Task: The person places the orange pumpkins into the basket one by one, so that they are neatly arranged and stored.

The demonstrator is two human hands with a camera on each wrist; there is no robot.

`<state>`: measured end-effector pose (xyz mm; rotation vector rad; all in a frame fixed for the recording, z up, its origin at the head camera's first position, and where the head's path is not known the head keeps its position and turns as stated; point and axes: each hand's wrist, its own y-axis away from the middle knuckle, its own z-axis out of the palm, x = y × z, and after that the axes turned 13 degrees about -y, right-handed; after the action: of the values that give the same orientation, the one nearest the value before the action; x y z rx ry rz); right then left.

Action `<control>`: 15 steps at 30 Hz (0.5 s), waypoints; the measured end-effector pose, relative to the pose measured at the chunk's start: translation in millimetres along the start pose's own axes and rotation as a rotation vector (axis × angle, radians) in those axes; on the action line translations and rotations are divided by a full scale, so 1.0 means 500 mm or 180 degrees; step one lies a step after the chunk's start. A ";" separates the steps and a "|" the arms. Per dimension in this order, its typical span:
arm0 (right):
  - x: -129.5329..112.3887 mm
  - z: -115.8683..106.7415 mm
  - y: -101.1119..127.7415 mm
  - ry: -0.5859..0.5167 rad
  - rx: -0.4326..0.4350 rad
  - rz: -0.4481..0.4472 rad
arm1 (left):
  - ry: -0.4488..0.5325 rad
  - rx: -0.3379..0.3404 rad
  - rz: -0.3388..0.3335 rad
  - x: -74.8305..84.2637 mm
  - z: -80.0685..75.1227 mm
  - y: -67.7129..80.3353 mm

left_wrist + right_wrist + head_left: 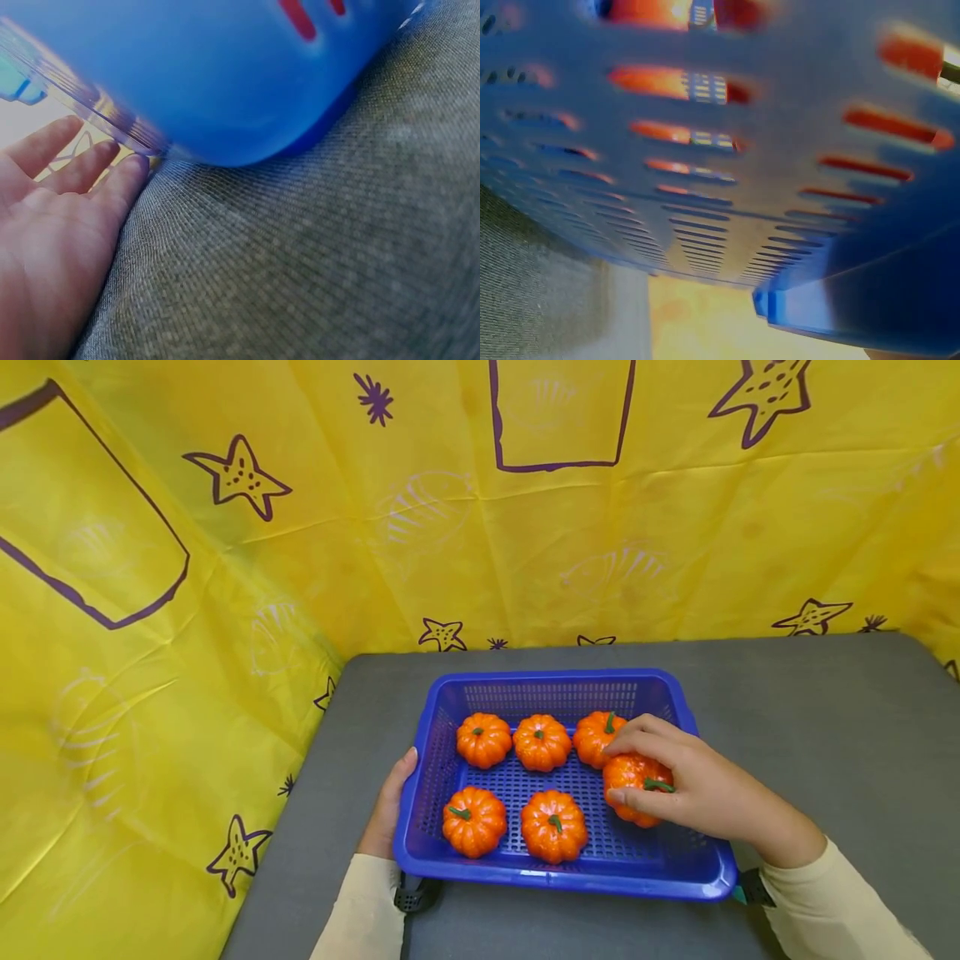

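Fingers of the right hand [705, 789] grip a pumpkin [633, 777]; left hand [386, 810] fingers rest straight against the basket [555, 881].

— What fills the upper part of the frame?

— A yellow plastic backdrop [480, 527], creased and evenly lit, printed with purple stars, faint white shells and purple outlined rectangles; it wraps down the left side.

— And below it?

— A grey fabric-covered table [825, 735] with a rounded corner, spreading across the lower centre and right.
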<state>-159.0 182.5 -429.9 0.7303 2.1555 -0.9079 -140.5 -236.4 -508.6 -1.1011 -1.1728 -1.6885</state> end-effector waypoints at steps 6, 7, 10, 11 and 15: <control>0.006 0.006 0.002 0.0107 0.0014 0.0042 | 0.0014 0.0040 -0.0026 -0.002 0.000 -0.001; 0.006 0.008 0.003 0.0154 -0.0009 0.0049 | 0.0010 0.0037 -0.0033 -0.002 0.001 -0.002; 0.007 0.016 0.003 0.0433 -0.0142 0.0054 | -0.0006 0.0038 -0.0052 -0.002 0.002 -0.002; 0.008 0.018 0.002 0.0551 -0.0199 0.0047 | -0.0008 0.0038 -0.0061 -0.002 0.002 -0.001; 0.008 0.028 0.000 0.0932 -0.0394 0.0040 | -0.0002 0.0031 -0.0080 -0.001 0.002 0.002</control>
<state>-156.6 172.9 -440.3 0.8569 2.4341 -0.6873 -139.6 -235.8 -508.5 -1.0853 -1.1988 -1.7000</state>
